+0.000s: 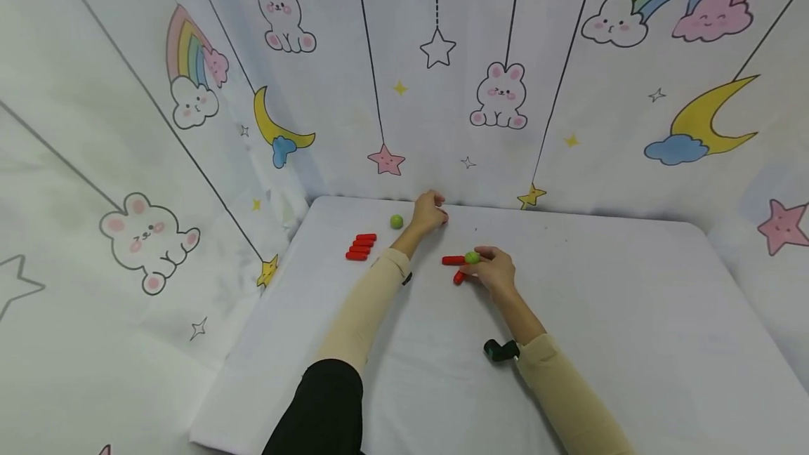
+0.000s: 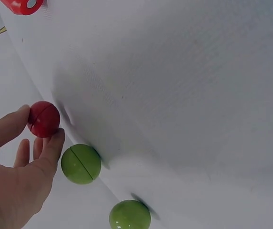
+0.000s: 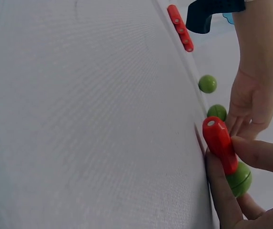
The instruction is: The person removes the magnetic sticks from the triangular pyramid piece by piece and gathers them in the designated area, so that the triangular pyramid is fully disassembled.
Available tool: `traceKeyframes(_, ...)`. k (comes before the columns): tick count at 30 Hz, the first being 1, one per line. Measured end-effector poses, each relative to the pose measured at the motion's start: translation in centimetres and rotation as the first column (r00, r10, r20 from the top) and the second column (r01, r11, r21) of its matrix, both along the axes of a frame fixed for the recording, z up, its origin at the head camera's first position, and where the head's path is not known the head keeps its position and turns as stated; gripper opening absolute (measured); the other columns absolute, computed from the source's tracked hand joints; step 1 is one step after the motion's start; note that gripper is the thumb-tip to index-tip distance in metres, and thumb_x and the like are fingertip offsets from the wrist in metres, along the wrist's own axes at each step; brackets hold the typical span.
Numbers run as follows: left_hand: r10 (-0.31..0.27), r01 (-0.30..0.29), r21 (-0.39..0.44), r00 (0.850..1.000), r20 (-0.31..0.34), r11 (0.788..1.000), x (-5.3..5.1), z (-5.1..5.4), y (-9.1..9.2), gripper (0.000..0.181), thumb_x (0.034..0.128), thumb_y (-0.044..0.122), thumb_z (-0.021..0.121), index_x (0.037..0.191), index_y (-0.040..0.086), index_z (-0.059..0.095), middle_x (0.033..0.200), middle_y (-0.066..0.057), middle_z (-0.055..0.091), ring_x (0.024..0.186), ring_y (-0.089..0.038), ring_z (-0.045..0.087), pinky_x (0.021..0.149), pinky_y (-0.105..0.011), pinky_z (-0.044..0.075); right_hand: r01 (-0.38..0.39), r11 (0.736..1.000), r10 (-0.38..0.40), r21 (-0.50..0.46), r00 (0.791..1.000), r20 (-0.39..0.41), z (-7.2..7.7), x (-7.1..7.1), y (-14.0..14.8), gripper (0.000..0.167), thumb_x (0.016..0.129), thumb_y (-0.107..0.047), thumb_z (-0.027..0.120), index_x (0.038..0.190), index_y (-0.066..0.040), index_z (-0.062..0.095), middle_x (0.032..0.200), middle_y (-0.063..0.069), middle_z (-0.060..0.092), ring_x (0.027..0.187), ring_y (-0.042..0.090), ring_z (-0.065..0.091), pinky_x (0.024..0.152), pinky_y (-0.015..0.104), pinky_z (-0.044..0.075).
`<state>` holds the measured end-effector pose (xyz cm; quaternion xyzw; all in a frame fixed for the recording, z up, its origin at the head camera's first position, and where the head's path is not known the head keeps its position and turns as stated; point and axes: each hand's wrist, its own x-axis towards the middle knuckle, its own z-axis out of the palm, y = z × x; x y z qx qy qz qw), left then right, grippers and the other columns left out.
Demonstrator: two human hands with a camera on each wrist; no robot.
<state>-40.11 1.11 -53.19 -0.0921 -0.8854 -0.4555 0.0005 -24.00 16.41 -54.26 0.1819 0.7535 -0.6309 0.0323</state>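
At the far side of the table (image 1: 600,286), my left hand (image 1: 430,213) pinches a red ball (image 2: 44,119) between thumb and fingers. Just beside those fingers lies a green ball (image 2: 81,164) with a seam, and a second green ball (image 2: 130,215) is farther along. Nearer the middle, my right hand (image 1: 496,271) pinches a short red rod (image 3: 220,143) with a pale round spot near its end. Behind that rod is a green ball (image 3: 240,179), partly covered by the fingers. Another red rod (image 1: 452,260) shows left of this ball in the head view.
Several red rods (image 1: 361,247) lie side by side left of my left forearm. Dark wrist mounts sit on both arms; the right one (image 1: 501,350) is near the tabletop. A patterned white curtain (image 1: 341,90) borders the table's back and left.
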Motion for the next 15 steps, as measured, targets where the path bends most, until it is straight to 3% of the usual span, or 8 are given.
traceKeyframes(15,-0.019,0.019,-0.004,1.000,-0.004,1.000,0.66,0.33,-0.36,0.041,0.0858,-0.007,0.076,0.125,-0.004,0.062,0.113,-0.016,0.064,0.094,-0.022,0.068,0.072,-0.025,0.057,0.004,1.000,-0.004,0.010,1.000,-0.004,-0.53,-0.12,0.07,0.063,0.080,0.000,0.086,0.138,-0.002,0.061,0.142,0.019,0.058,0.131,0.032,0.054,0.110,0.045,0.050)
